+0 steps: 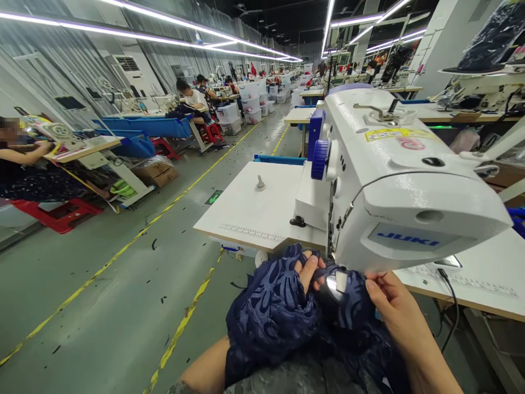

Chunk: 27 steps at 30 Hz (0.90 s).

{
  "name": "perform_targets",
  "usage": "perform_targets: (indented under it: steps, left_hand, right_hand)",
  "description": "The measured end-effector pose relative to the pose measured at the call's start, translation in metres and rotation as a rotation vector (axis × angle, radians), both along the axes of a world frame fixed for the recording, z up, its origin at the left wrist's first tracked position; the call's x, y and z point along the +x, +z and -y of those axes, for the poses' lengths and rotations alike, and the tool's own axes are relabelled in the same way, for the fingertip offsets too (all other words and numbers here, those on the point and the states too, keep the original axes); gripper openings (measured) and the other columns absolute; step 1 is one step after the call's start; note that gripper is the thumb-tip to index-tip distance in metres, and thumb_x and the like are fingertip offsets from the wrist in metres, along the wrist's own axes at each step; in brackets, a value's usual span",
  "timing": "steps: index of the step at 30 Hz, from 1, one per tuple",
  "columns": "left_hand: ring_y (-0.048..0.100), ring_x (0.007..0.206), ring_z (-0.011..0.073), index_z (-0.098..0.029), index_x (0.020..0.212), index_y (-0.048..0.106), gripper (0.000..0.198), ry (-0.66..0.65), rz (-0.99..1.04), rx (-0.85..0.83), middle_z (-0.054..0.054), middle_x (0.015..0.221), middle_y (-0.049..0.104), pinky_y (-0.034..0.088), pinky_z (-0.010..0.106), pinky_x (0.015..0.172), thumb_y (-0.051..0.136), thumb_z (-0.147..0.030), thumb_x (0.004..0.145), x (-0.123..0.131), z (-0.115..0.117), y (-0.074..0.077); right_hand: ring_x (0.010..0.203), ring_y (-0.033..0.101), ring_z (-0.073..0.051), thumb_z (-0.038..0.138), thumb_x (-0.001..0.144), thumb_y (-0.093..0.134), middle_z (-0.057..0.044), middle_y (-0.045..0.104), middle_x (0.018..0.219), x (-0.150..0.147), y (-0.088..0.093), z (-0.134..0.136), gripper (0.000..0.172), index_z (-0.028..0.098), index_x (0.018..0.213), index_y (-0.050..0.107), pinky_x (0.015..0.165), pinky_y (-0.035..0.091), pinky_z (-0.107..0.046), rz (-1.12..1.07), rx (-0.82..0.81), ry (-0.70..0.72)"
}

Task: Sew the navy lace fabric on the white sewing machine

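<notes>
A dark navy lace fabric [274, 312] is bunched in front of me, under the head of a white JUKI sewing machine [394, 180]. My left hand [308, 269] is mostly wrapped in the lace, only its fingertips showing, curled onto the cloth by the needle area. My right hand [396, 312] pinches the lace edge just right of the shiny presser-foot area [334, 284]. Both hands grip the fabric.
The machine stands on a white table [254, 208] with a printed ruler at its front edge. To the left runs a grey aisle with yellow floor lines [123, 251]. Other people sit at sewing stations [192, 104] along the left, with red stools and plastic bins.
</notes>
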<state>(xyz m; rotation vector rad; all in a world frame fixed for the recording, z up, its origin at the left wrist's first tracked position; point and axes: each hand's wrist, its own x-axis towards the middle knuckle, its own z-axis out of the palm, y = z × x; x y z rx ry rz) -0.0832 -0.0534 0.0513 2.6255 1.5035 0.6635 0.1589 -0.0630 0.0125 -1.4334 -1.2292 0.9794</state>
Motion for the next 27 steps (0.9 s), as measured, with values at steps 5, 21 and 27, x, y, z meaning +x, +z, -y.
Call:
perform_targets:
  steps: [5, 21, 27]
  left_hand:
    - [0.049, 0.127, 0.024, -0.033, 0.151, 0.026, 0.064, -0.069, 0.053, -0.098, -0.001, 0.145, 0.05, 0.036, 0.045, 0.11, 0.046, -0.025, 0.091, -0.006, 0.003, 0.004]
    - [0.061, 0.061, 0.0123, -0.019, 0.08, 0.073, 0.049, -0.346, 0.457, -1.219, 0.003, 0.068, 0.07, 0.046, 0.022, 0.06, 0.048, -0.06, 0.088, 0.013, -0.012, 0.013]
    - [0.053, 0.062, 0.0096, -0.023, 0.102, 0.068, 0.042, -0.27, 0.439, -1.085, -0.002, 0.068, 0.062, 0.04, 0.02, 0.057, 0.061, -0.059, 0.081, 0.009, -0.016, 0.01]
  right_hand:
    - [0.061, 0.044, -0.013, 0.044, 0.091, 0.055, 0.002, 0.048, 0.075, 0.019, 0.006, 0.028, 0.019, 0.025, 0.088, 0.052, 0.055, 0.039, -0.023, -0.017, 0.026, 0.108]
    - [0.133, 0.046, -0.027, 0.044, 0.09, 0.058, -0.008, 0.051, 0.143, 0.023, -0.027, 0.045, 0.049, 0.029, 0.136, 0.051, 0.111, 0.035, -0.041, 0.359, -0.128, 0.54]
    - [0.103, 0.064, -0.019, 0.034, 0.1, 0.038, -0.004, 0.068, 0.114, -0.018, 0.011, 0.039, 0.032, 0.028, 0.121, 0.061, 0.09, 0.048, -0.027, 0.259, -0.079, 0.574]
